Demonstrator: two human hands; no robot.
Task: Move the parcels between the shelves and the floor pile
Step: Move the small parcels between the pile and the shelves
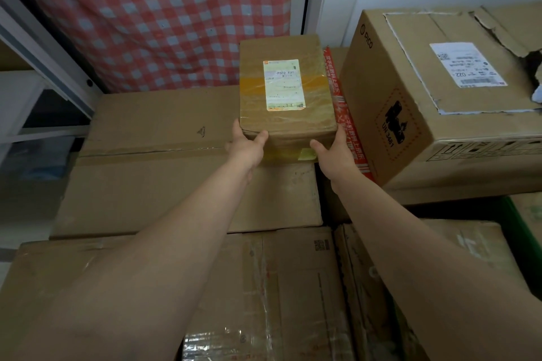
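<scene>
Stacked cartons (164, 193) under a checkered cloth (164, 23); left hand (245, 146) and right hand (335, 154) grip the taped parcel (286, 47) by its near corners.

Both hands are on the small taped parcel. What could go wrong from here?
1. The left hand and right hand grip the parcel only at its near corners; its glossy tape wrap may let it slip.
2. The right hand's fingers sit in the narrow gap beside the PICO box; they could get pinched or snag the red tape.

brown parcel (286, 91), red-and-white checked cloth (164, 17)
</scene>
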